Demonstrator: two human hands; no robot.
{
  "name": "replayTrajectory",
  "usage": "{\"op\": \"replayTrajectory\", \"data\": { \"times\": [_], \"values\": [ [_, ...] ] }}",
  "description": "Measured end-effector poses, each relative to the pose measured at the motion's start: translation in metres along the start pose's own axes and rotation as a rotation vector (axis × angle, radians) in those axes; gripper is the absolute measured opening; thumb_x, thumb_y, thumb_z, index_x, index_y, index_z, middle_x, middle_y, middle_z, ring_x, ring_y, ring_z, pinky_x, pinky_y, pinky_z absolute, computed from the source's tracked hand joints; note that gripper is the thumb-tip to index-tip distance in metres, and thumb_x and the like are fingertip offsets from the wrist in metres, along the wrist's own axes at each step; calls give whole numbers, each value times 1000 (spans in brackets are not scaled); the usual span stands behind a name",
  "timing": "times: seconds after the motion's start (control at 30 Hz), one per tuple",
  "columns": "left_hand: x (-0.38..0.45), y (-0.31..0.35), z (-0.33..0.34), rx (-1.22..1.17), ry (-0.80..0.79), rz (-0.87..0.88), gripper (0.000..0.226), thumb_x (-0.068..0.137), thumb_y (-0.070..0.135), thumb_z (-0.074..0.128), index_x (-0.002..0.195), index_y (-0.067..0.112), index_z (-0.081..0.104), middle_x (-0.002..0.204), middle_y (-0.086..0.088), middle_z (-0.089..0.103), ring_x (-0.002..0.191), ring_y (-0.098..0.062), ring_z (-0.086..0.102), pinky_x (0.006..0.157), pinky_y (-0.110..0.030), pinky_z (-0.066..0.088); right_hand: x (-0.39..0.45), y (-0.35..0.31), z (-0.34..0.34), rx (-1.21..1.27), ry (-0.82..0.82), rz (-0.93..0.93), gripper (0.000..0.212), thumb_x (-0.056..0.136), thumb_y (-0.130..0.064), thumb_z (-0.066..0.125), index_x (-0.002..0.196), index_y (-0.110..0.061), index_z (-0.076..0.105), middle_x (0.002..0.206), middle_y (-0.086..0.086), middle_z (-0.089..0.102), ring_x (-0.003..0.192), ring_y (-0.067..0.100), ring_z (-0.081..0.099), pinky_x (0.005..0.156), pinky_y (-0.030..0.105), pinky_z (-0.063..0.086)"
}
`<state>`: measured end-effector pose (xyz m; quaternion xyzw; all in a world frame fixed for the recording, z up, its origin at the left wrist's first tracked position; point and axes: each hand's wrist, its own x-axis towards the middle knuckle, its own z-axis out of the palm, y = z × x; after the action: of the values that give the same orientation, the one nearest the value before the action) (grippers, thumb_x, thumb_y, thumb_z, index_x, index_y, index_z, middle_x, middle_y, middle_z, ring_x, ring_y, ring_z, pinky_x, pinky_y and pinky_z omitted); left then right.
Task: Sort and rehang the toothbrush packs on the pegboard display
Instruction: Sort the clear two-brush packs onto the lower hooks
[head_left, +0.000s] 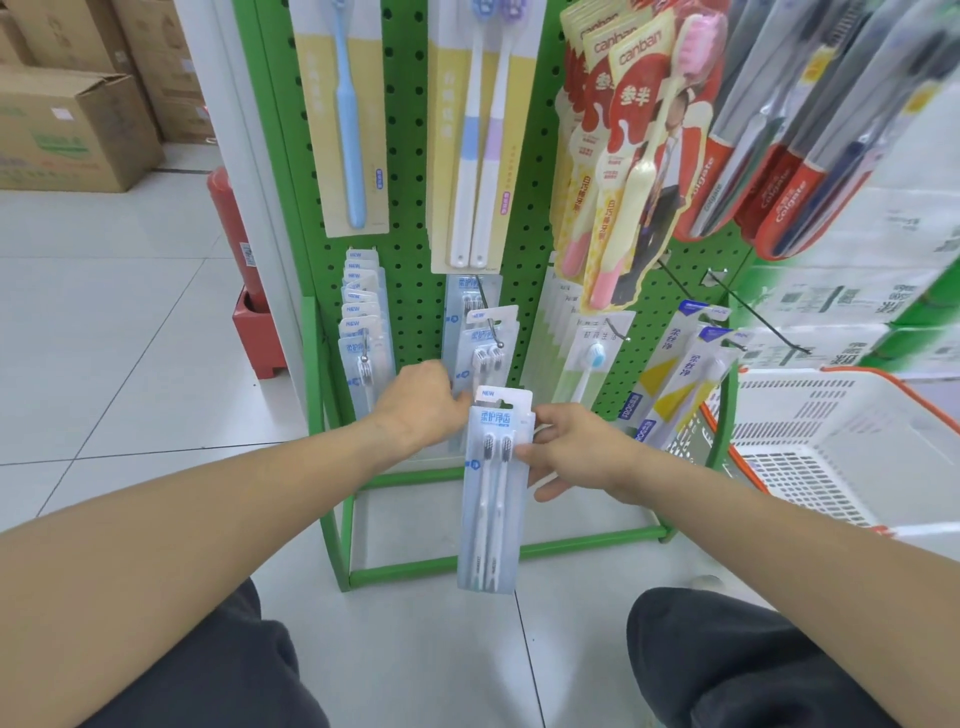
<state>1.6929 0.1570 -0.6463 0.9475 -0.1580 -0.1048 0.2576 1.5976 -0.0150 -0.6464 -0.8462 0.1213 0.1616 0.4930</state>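
Both hands reach forward low in front of the green pegboard stand. Right hand (566, 447) pinches the side of a pale blue twin toothbrush pack (493, 493) marked NEW at its top, thumb across the front of the card and fingers curled behind it; the pack hangs upright below the grip, in front of the stand's base and clear of any hook. Left hand (423, 397) is just to the left of that pack, fingers curled forward around the lower edge of the matching packs on the middle hook (480, 348); how firmly it holds them is hidden behind the knuckles.

Dark trouser knees (727, 660) show at the bottom edge, above the pale tiled floor (130, 322).

On the green perforated pegboard (410, 197), a row of the same NEW packs (363, 332) fills the lower left hook. To the right hang a single white-and-blue brush pack (592, 358) and yellow-and-blue brush packs (680, 374). Higher up are a cream card with one blue brush (353, 114), a cream card with two white brushes (480, 135), red-and-yellow canban packs (623, 156) and red Colgate packs (779, 171).

A white plastic shopping basket with orange rim (831, 431) sits to the right of the stand. Brown cardboard boxes (78, 119) and a red fire extinguisher (234, 228) stand behind on the left.
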Motion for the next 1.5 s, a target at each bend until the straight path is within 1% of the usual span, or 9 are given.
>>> {"op": "replayTrajectory", "data": {
  "times": [0.1,0.17,0.27,0.47,0.57,0.7,1.03,1.17,1.5],
  "values": [
    [-10,-3,-9,-54,-265,-160,30,103,22,47,89,1,61,79,-8,72,60,-25,69,73,-31,60,4,4,-2,1,-11,19,23,105,-19,54,124,-10,62,121,17,67,93,28,73,77,36,64],
    [-18,-6,-13,-175,-330,-138,17,100,12,51,98,2,64,90,-8,74,73,-22,72,75,-32,61,6,4,-2,18,-23,35,23,106,-22,52,121,-8,62,121,16,68,90,27,73,80,39,64],
    [-33,-9,-15,-372,-348,29,13,99,13,58,107,7,66,97,-10,76,88,-19,75,83,-35,63,4,1,-1,105,-46,35,23,107,-18,49,119,-7,64,110,12,72,79,24,71,83,43,63],
    [-53,-17,-18,-552,-344,108,19,102,22,59,102,2,61,85,-11,72,71,-24,73,66,-36,63,-8,-12,-2,182,-127,-23,30,105,-29,55,108,0,64,100,17,71,78,27,71,87,50,61],
    [-54,-18,-15,-501,-405,168,22,103,20,57,107,-2,58,98,-18,75,74,-28,75,58,-36,61,-11,-17,2,160,-65,-143,36,101,-31,63,114,2,63,95,16,77,82,29,75,77,46,64],
    [-55,-11,-9,-495,-436,181,15,104,18,55,99,4,59,95,-20,76,72,-30,75,52,-31,57,-13,-18,-1,46,15,-271,25,96,-22,69,100,2,63,80,20,74,68,30,74,59,45,64],
    [-50,-9,-11,-560,-436,167,18,103,22,57,99,4,59,83,-10,76,71,-26,74,60,-35,62,-16,-12,-18,143,-45,-285,19,97,-9,67,112,2,63,97,22,76,83,30,77,60,37,63],
    [-49,-6,-12,-559,-471,176,30,105,27,51,113,1,60,101,-24,74,84,-37,75,71,-37,63,-16,-12,-22,181,-6,-308,19,96,-7,67,113,3,64,94,18,77,80,25,76,61,38,63],
    [-50,-8,-13,-682,-462,146,28,104,24,53,107,-3,60,100,-29,73,86,-45,71,74,-45,64,-19,-13,-22,231,3,-344,28,94,-2,69,120,-8,60,95,7,78,85,33,76,63,45,64]
  ]
}}
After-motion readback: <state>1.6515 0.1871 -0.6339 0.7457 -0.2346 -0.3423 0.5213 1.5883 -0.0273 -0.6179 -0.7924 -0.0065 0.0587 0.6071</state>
